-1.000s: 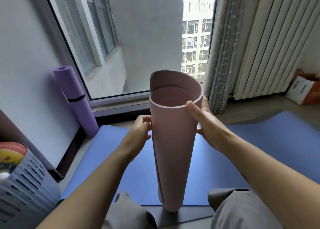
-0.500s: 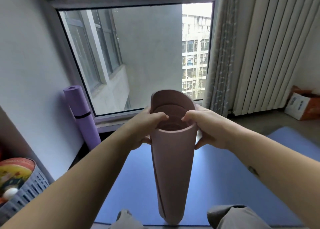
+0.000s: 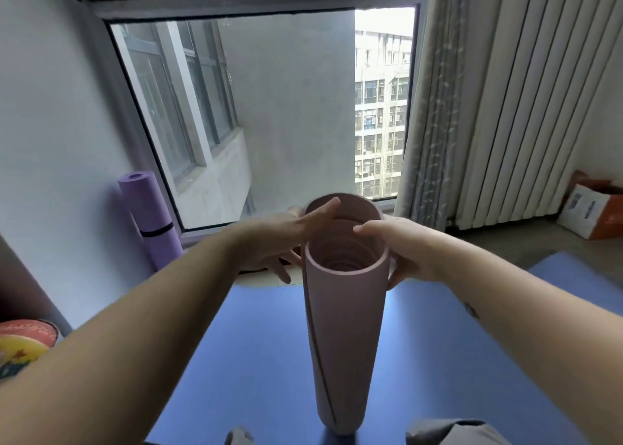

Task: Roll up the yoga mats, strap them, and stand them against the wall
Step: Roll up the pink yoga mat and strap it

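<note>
Head camera looks down the length of the pink mat roll (image 3: 344, 343). It stands on end, long axis upright, with its open end pointing up at the lens. Its lower end is planted on the flat blue mat (image 3: 253, 360), between the person's grey-clad knees (image 3: 448, 433). Inside the open end the inner turns show as loose rings, and the outer flap's edge runs down the roll's left side.

The right hand (image 3: 401, 249) grips the roll's top from the right, thumb hooked over the rim and fingers curled round the outside. The left hand (image 3: 279, 239) is at the roll's upper left, fingers straight and slightly spread, their tips on the far rim.

Well left of the roll sits a round red and yellow thing (image 3: 23, 343); what holds it cannot be told. Beyond the roll to the left, a purple mat roll (image 3: 148, 222) leans against the white wall (image 3: 50, 124), open end up, with a black strap (image 3: 156, 230) round its middle. Behind the pink roll is the window (image 3: 286, 107), with curtains (image 3: 435, 107) to the far right. An orange and white box (image 3: 593, 212) lies on the floor past them, its contents hidden.
</note>
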